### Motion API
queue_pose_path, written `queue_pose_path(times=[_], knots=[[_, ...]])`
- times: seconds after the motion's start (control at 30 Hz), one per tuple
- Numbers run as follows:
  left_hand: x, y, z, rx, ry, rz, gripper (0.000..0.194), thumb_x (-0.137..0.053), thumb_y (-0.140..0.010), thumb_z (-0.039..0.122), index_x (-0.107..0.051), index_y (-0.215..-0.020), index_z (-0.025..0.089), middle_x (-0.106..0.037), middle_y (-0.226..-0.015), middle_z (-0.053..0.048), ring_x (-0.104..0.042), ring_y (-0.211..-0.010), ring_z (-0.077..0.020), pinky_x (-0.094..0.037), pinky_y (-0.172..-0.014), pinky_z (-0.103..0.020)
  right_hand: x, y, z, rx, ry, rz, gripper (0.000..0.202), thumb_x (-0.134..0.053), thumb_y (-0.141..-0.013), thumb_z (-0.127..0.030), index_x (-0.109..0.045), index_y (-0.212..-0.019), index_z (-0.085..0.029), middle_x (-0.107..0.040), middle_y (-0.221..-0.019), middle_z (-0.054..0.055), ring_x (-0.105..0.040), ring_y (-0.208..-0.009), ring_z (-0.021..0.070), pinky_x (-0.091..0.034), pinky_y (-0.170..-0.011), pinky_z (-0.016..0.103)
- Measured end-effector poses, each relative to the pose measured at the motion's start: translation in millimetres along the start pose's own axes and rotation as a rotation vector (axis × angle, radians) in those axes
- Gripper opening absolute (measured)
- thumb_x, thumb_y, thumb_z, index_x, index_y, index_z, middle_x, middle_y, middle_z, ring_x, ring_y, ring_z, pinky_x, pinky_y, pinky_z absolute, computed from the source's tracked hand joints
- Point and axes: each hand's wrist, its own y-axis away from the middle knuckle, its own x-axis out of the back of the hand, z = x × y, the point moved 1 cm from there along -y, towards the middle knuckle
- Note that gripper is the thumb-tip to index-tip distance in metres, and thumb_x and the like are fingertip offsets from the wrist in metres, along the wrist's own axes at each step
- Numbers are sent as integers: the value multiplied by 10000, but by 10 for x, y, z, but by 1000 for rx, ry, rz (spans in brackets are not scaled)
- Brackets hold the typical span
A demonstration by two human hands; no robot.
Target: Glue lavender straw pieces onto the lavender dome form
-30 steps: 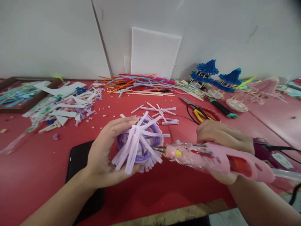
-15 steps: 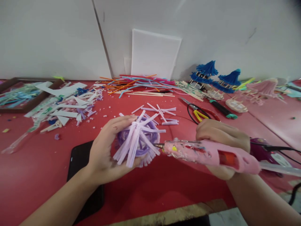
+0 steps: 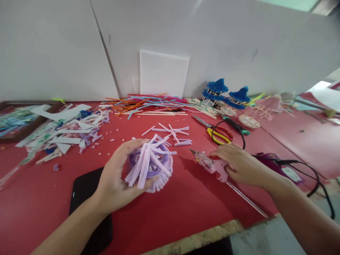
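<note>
My left hand point(image 3: 117, 173) is wrapped round a purple craft piece point(image 3: 150, 163), a round form of lilac strips spreading from its top, with a fringe at its lower right. To the right, my right hand point(image 3: 236, 163) has its fingers round the handle of a pink glue gun point(image 3: 209, 164). The gun lies low over the red table, its metal tip pointing left, apart from the craft piece, and a clear glue stick point(image 3: 247, 198) sticks out of its back. Cut lilac strips point(image 3: 175, 132) lie just beyond the craft piece.
A black phone point(image 3: 85, 191) lies beside my left forearm. Pliers point(image 3: 217, 134), a corded purple device point(image 3: 281, 166) and small blue roofed models point(image 3: 216, 88) are at the right. Scraps point(image 3: 71, 131), a framed tray point(image 3: 16, 136) and coloured stems point(image 3: 151, 104) spread left and behind.
My right hand has drawn the glue gun away from the craft piece and lowered it toward the table, its back end turned toward the front edge. The view has shifted slightly right.
</note>
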Motion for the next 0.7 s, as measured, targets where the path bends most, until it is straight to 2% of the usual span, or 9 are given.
queue_pose_path(times=[0.07,0.17,0.23,0.33,0.4,0.5,0.6,0.7], knots=[[17,-35,16,0,-48,-9,657,-796,-710,346,-513,-1301,284,-631,-1259,-110,-629,-1136,-346,-507,-990,-522,-30,-37,116,-43,28,-40,506,-474,-642,-28,-673,-1080,-183,-698,-1060,99,-634,-1044,259,-498,-949,424],[33,-83,63,-4,-114,-14,647,-789,-713,378,-520,-1293,278,-644,-1239,-107,-646,-1099,-354,-524,-966,-529,34,-199,214,-128,76,-6,530,-434,-712,1,-664,-1168,-141,-685,-1123,151,-626,-1090,283,-497,-946,445],[38,-102,101,-30,-141,-30,632,-773,-726,385,-519,-1294,275,-654,-1224,-107,-657,-1081,-358,-539,-944,-536,101,-368,191,-166,98,30,494,-391,-808,-23,-622,-1238,-99,-663,-1185,186,-614,-1127,289,-484,-958,445],[46,-109,146,-58,-159,-50,632,-748,-744,372,-499,-1318,283,-656,-1228,-114,-664,-1077,-363,-564,-907,-539,146,-683,36,-95,86,-18,391,-380,-925,-120,-644,-1212,-139,-692,-1162,136,-639,-1085,244,-486,-932,363],[59,-101,162,-38,-168,-53,652,-746,-751,368,-476,-1339,289,-641,-1256,-121,-656,-1102,-366,-564,-915,-549,133,-894,-93,3,74,-101,293,-454,-930,-169,-708,-1075,-181,-726,-1073,87,-655,-1033,218,-481,-895,305],[97,-61,183,2,-170,-89,736,-751,-759,349,-408,-1406,271,-576,-1353,-150,-584,-1230,-385,-518,-998,-575,102,-1151,-225,91,79,-196,215,-528,-897,-173,-743,-891,-187,-738,-961,75,-667,-946,205,-469,-823,269],[160,30,211,-11,-115,-165,853,-708,-778,262,-272,-1511,259,-436,-1500,-161,-450,-1371,-376,-425,-1114,-550,93,-1305,-268,113,97,-250,187,-569,-847,-141,-750,-844,-185,-743,-903,77,-671,-892,198,-455,-778,254],[244,147,218,44,-43,-171,832,-619,-822,213,-214,-1546,274,-325,-1582,-118,-328,-1449,-352,-273,-1206,-543,89,-1374,-277,113,111,-282,179,-594,-796,-117,-757,-837,-180,-748,-882,83,-675,-874,199,-444,-752,248]])
